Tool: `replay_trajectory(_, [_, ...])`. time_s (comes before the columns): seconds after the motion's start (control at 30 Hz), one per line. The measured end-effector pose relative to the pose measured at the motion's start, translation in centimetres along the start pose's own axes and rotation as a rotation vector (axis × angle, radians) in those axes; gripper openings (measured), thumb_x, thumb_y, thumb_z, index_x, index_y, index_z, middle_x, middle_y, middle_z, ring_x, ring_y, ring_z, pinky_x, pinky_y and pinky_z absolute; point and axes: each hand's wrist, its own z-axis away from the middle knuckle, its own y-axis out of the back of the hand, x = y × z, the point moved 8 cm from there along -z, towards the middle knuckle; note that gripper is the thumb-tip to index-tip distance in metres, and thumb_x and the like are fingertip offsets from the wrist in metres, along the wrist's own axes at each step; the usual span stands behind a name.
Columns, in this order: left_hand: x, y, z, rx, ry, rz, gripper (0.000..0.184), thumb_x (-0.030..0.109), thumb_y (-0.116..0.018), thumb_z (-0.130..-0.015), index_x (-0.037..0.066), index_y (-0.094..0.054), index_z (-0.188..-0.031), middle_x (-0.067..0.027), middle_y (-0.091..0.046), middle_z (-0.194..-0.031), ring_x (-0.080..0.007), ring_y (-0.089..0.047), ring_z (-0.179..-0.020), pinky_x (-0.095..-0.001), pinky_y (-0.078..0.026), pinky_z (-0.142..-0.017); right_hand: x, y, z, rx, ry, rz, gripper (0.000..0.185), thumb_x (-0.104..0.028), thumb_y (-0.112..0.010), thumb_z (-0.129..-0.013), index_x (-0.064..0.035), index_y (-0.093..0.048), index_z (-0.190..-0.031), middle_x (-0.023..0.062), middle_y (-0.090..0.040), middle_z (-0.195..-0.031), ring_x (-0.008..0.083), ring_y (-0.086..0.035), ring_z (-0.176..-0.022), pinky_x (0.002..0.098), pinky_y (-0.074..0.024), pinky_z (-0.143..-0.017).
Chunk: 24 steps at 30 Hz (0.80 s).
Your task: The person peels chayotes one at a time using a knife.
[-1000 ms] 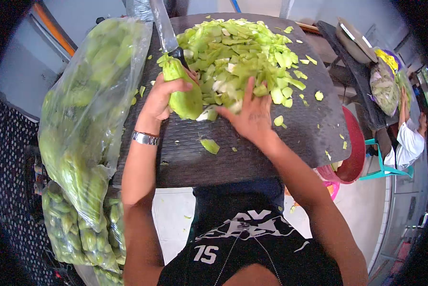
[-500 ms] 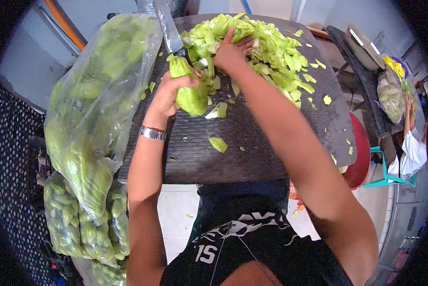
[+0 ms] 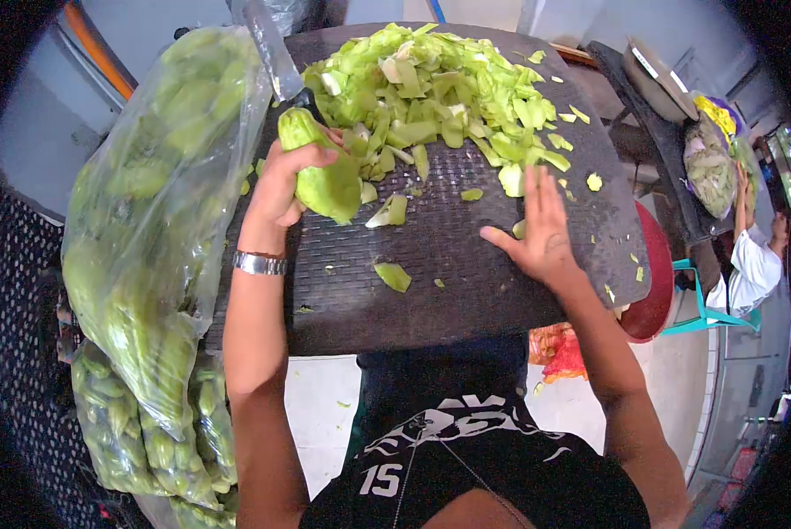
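In the head view, the left hand [image 3: 283, 187], with a metal watch [image 3: 260, 264] at its wrist, is clamped around a green vegetable [image 3: 329, 185], which it holds tilted over the left part of a dark woven-textured table [image 3: 395, 322]. A knife [image 3: 274, 57] points up and away from that same hand, its dark handle partly hidden behind the vegetable. The right hand [image 3: 544, 231] has its thumb well apart from its extended fingers and hovers over or rests on the table's right side, contact being impossible to tell, near the edge of a broad heap of green peelings [image 3: 440, 93]. Between the hands lie a few loose scraps [image 3: 393, 277]. A clear plastic bag [image 3: 149, 203] full of green produce lies along the table's left side; at the right, a red basin [image 3: 653, 282] shows beside the table edge, and farther off a person in a white shirt [image 3: 755, 271] reaches toward a bundle [image 3: 709, 167].
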Motion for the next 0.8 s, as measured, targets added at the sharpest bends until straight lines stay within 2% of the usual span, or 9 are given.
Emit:
replay_trajectory(0.1, [0.2,-0.3,0.5,0.014,-0.002,0.036,0.036,0.014,-0.068,-0.077,0.001,-0.061,-0.109,-0.0161,-0.065,-0.107,-0.0307,-0.068,-0.101,-0.0434,-0.057,-0.092,1.5,-1.4,-3.3,0.027,-0.041,0.02,0.12,-0.064,-0.076,-0.08,0.0008,-0.016,-0.162,0.04,-0.021,-0.16,0.0527,-0.027,-0.149,0.0542,-0.0253,-0.123])
replay_trajectory(0.2, [0.2,-0.1,0.4,0.005,-0.004,0.036,0.036,0.014,-0.069,-0.077,0.002,-0.061,-0.11,-0.0153,-0.065,-0.109,-0.0294,-0.067,-0.1,-0.0435,-0.057,-0.091,4.8,-4.0,-10.1,0.119,-0.189,0.019,0.119,-0.061,-0.078,-0.08,0.0007,-0.017,-0.161,0.0391,-0.024,-0.159,0.0522,-0.026,-0.149,0.0534,-0.0253,-0.123])
replay_trajectory(0.3, [0.8,-0.3,0.8,0.008,-0.033,0.025,0.035,0.013,-0.069,-0.077,0.002,-0.061,-0.11,-0.014,-0.065,-0.11,-0.0284,-0.067,-0.1,-0.0428,-0.056,-0.092,7.7,-6.5,-16.5,0.246,-0.071,-0.1,0.118,-0.064,-0.075,-0.081,-0.0014,-0.017,-0.162,0.0362,-0.022,-0.162,0.0514,-0.026,-0.15,0.0582,-0.0243,-0.122])
replay_trajectory(0.4, [0.8,0.0,0.6,0.011,-0.062,0.022,0.034,0.011,-0.068,-0.077,0.002,-0.062,-0.109,-0.0129,-0.066,-0.11,-0.0274,-0.067,-0.101,-0.0419,-0.056,-0.092,11.8,-9.7,-21.7,0.226,-0.046,0.046,0.112,-0.059,-0.076,-0.082,-0.0021,-0.02,-0.161,0.0325,-0.025,-0.162,0.0509,-0.027,-0.149,0.0582,-0.0262,-0.122])
replay_trajectory(0.53, [1.0,0.0,0.7,0.059,-0.068,0.079,0.028,0.009,-0.068,-0.079,-0.002,-0.067,-0.105,-0.0121,-0.069,-0.098,-0.0223,-0.068,-0.09,-0.0357,-0.055,-0.083,9.9,-4.9,-20.9,-0.229,-0.307,0.243,0.107,-0.053,-0.079,-0.079,-0.0045,-0.026,-0.159,0.0305,-0.026,-0.162,0.0502,-0.029,-0.149,0.062,-0.029,-0.119])
replay_trajectory(0.57, [1.1,-0.1,0.8,0.066,-0.048,0.058,0.028,0.01,-0.069,-0.079,-0.002,-0.068,-0.104,-0.0113,-0.07,-0.096,-0.0214,-0.068,-0.087,-0.0346,-0.055,-0.081,8.3,-2.5,-19.4,-0.135,-0.271,0.312,0.089,-0.045,-0.078,-0.083,-0.0009,-0.042,-0.151,0.0303,-0.042,-0.153,0.0474,-0.046,-0.139,0.0557,-0.0401,-0.113])
replay_trajectory(0.67, [0.5,0.7,0.3,0.07,-0.07,0.074,0.026,0.01,-0.07,-0.078,-0.002,-0.069,-0.102,-0.0103,-0.069,-0.094,-0.0205,-0.068,-0.086,-0.0338,-0.055,-0.08,6.2,0.6,-15.7,0.187,0.183,-0.007,0.058,-0.036,-0.075,-0.089,-0.0017,-0.061,-0.134,0.0275,-0.061,-0.132,0.0409,-0.063,-0.12,0.0462,-0.051,-0.101])
replay_trajectory(0.7, [0.2,0.9,0.2,0.07,-0.041,0.056,0.024,0.01,-0.07,-0.078,-0.002,-0.069,-0.099,-0.0095,-0.069,-0.093,-0.02,-0.068,-0.085,-0.0337,-0.055,-0.08,5.2,2.2,-14.3,0.25,0.064,-0.077,0.032,-0.028,-0.073,-0.091,-0.0046,-0.072,-0.113,0.0234,-0.07,-0.111,0.0365,-0.07,-0.103,0.0409,-0.0553,-0.088])
replay_trajectory(0.8, [0.3,0.5,0.5,0.066,-0.032,0.066,0.024,0.011,-0.07,-0.078,-0.001,-0.07,-0.099,-0.0086,-0.069,-0.092,-0.0198,-0.068,-0.085,-0.0335,-0.055,-0.079,4.6,2.1,-11.0,0.065,-0.26,-0.172,0.027,-0.028,-0.074,-0.089,-0.0076,-0.073,-0.106,0.0234,-0.07,-0.106,0.034,-0.071,-0.1,0.0429,-0.0554,-0.085])
